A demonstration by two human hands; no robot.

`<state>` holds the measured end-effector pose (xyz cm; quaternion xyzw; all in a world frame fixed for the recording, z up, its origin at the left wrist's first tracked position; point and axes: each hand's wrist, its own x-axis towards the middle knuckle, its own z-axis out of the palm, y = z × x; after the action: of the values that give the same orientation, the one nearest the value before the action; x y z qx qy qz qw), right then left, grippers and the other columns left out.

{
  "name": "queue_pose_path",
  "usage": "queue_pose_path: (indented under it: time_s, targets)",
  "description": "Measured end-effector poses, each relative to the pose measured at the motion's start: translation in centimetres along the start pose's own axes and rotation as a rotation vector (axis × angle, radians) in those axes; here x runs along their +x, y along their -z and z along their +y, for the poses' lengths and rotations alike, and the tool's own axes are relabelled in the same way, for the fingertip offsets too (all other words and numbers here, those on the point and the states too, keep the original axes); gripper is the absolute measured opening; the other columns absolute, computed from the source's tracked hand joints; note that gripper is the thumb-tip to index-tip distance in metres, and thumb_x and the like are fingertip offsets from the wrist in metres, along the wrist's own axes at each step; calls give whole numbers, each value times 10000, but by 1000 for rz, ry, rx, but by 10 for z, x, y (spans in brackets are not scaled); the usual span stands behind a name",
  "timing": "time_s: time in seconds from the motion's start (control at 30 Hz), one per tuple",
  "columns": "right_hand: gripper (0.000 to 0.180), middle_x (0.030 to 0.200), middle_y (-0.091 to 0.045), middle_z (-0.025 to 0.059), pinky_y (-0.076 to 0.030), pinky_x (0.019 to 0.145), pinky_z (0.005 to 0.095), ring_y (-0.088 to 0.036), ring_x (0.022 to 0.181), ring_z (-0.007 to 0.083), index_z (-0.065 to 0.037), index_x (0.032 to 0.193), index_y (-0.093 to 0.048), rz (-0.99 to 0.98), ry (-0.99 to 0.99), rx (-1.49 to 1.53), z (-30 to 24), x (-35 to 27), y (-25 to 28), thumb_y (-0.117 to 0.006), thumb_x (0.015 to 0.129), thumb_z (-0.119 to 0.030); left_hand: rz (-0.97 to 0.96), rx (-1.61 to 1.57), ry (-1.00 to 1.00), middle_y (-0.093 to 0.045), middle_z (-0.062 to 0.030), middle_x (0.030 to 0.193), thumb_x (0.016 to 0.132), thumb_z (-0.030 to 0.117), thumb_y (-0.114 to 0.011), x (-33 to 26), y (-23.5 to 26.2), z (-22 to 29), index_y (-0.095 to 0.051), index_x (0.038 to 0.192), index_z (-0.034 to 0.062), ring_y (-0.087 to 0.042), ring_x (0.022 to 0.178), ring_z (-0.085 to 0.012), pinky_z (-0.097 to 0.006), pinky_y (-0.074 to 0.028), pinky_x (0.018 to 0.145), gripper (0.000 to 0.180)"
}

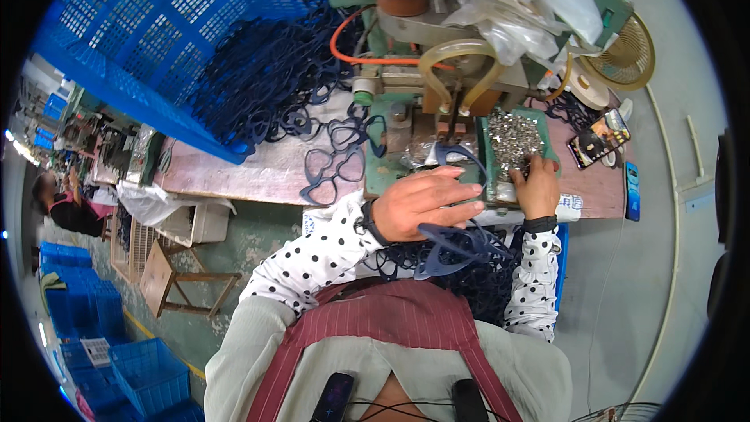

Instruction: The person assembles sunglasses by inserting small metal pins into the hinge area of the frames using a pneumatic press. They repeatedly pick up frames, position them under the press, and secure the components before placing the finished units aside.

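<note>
My left hand [426, 205] is closed on a dark blue plastic eyeglass frame [453, 254] with heart-shaped rims, which hangs below the fingers. A dark blue rim [462, 156] also shows just beyond that hand, under the head of a green bench machine [422, 31]. To the right, my right hand [537, 187] reaches over the near edge of a green tray [547, 126] of small shiny metal parts [513, 139]. Its thumb and fingers are bent together at the parts; whether a piece is between them is hidden.
A blue crate [141, 31] stands at the far left, with a heap of blue frames [266, 70] spilling from it. More frames [484, 285] lie in a container before my body. On the right are a phone [599, 139], a blue packet [632, 191] and a fan [625, 51].
</note>
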<state>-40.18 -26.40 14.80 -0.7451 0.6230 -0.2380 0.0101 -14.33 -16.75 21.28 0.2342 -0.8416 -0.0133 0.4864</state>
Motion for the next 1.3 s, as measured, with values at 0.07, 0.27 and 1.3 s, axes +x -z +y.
queue_pose_path:
  time_s: [0.07, 0.27, 1.3]
  targets:
    - [202, 908, -605, 165, -493, 708, 459, -611, 844, 385, -44, 924, -629, 21, 26, 27, 5, 4, -14, -696, 829, -209, 33, -6, 10, -660, -129, 1155, 803, 119, -736, 2, -1, 3, -680, 1136, 68, -679, 925, -267, -452, -529, 930, 342]
    - [158, 828, -648, 149, -486, 722, 423, -615, 791, 343, -25, 799, -679, 216, 79, 441, 25, 15, -26, -697, 815, -182, 7, 245, 65, -637, -130, 1235, 756, 87, -691, -17, -1, 14, -689, 1117, 97, -629, 1095, -262, -486, -406, 1057, 361]
    - [150, 883, -704, 99, -502, 771, 322, -654, 848, 245, -62, 897, -746, 274, 148, 710, -62, 22, 32, -711, 755, -28, 435, 441, 1083, -682, -124, 965, 978, 95, -513, -115, 107, -67, -350, 1416, 20, -639, 753, -167, -284, -491, 717, 473]
